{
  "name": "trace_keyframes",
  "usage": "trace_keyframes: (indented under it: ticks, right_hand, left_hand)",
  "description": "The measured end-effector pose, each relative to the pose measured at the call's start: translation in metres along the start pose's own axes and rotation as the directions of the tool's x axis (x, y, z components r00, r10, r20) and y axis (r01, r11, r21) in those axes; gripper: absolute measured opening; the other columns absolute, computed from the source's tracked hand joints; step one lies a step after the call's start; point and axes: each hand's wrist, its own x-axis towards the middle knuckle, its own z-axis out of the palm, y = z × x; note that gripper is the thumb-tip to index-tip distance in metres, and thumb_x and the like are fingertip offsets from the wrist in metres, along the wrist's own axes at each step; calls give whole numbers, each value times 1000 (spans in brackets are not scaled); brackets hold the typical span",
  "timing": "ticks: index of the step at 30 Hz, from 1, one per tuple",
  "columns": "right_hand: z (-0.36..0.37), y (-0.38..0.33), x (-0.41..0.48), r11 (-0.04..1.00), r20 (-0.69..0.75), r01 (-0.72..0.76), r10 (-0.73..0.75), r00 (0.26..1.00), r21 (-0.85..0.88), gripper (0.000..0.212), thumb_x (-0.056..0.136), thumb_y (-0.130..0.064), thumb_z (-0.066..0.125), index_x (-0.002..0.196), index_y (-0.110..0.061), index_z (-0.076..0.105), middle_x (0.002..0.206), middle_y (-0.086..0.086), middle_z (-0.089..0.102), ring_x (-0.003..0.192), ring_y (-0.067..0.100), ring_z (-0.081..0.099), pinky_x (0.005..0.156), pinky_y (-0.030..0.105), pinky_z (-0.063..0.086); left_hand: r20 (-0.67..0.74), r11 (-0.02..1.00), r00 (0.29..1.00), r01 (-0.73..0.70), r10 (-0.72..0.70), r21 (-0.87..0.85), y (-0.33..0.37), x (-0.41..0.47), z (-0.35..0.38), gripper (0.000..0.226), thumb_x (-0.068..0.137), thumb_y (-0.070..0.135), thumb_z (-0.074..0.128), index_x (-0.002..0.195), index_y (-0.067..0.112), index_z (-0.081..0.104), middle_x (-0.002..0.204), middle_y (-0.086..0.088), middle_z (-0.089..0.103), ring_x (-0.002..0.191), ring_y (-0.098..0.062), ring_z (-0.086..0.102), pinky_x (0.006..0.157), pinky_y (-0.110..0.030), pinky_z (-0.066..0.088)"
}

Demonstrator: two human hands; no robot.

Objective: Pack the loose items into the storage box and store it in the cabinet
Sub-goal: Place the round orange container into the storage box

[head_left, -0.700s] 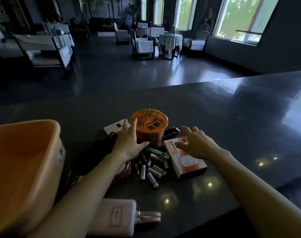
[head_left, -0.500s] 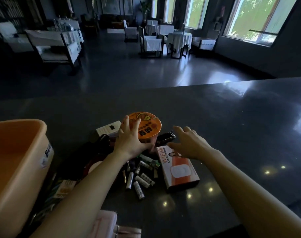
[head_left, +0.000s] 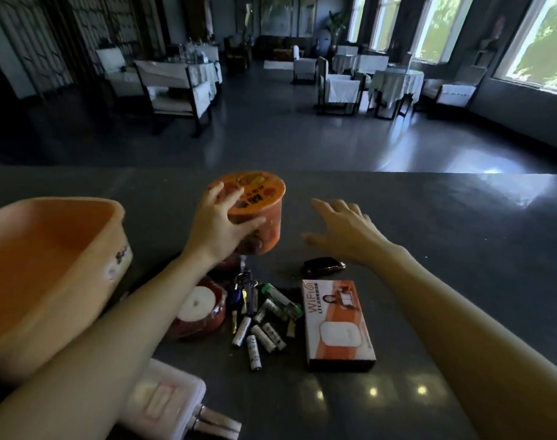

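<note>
My left hand [head_left: 218,225] grips an orange round tub [head_left: 258,204] with a printed lid and holds it tilted above the dark counter. My right hand [head_left: 343,228] hovers open to the right of the tub, fingers spread, holding nothing. The orange storage box [head_left: 48,265] stands open at the left. Below the tub lie several loose batteries [head_left: 261,331], keys [head_left: 243,290], a red roll of tape [head_left: 197,308], a white-and-orange WIFI box [head_left: 337,325] and a black key fob [head_left: 323,266].
A pink power bank with a cable [head_left: 169,401] lies at the counter's near edge, partly under my left forearm. The dark counter [head_left: 461,249] stretches to the right. Beyond its far edge is a dining room with tables and chairs.
My left hand closed around the orange tub and lifted it off the counter. My right hand drew away from the WIFI box and rose beside the tub.
</note>
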Motion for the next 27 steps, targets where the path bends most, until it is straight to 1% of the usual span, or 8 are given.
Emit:
trace_keyframes:
  ticks: [2,6,9,12,17,22,24,27]
  right_hand:
    - [-8,-24,12,997,-51,76,-76,996,4,80,83,-54,53,145,-26,11,150,10,25,136,35,21,107,50,22]
    - [-14,-91,33,976,-97,200,-191,977,91,81,83,-50,55,145,-26,9,147,12,28,133,35,25,104,51,26]
    - [-11,-152,43,944,-120,302,-287,950,132,77,84,-51,53,145,-24,15,150,7,23,135,31,19,105,48,26]
    - [-1,-214,49,914,-114,361,-344,932,186,77,84,-51,53,145,-25,13,150,6,25,135,30,20,104,49,28]
    - [29,-299,59,909,-78,344,-335,939,234,77,85,-49,53,146,-26,12,149,7,25,135,31,22,105,49,29]
    - [66,-342,59,933,-33,225,-225,974,279,77,82,-46,54,144,-29,11,150,8,23,136,33,18,105,51,26]
    - [82,-349,56,942,-15,208,-211,977,262,76,82,-48,52,142,-34,9,153,7,15,139,32,9,109,53,21]
    - [100,-350,51,973,28,131,-139,990,189,79,83,-55,50,143,-39,1,155,5,-8,141,28,-13,111,53,6]
  left_hand:
    - [-100,999,995,-5,9,35,-3,8,-43,70,70,40,75,128,10,51,145,-18,31,134,-28,28,109,-32,19]
    - [-254,991,967,45,-11,128,-33,2,-136,68,69,38,76,127,11,53,143,-15,34,131,-26,33,107,-27,19]
    - [-317,976,946,130,-69,175,-70,-21,-195,68,70,40,75,128,13,52,143,-12,35,131,-25,34,108,-30,22]
    - [-348,961,931,191,-113,199,-109,-43,-238,68,70,41,75,127,11,53,142,-11,37,130,-24,35,106,-29,23]
    - [-238,954,960,203,-149,221,-178,-61,-277,72,69,45,73,129,11,51,146,-10,33,133,-24,31,107,-28,20]
    - [-20,974,993,117,-115,196,-229,-63,-277,77,68,47,71,132,12,47,149,-11,28,137,-24,24,111,-34,17]
    - [81,979,993,71,-87,191,-241,-59,-269,81,67,52,69,135,15,44,150,-10,25,138,-25,21,112,-37,17]
    - [151,980,987,31,-62,196,-250,-54,-254,84,65,61,61,137,20,41,152,-8,23,139,-25,16,113,-40,15]
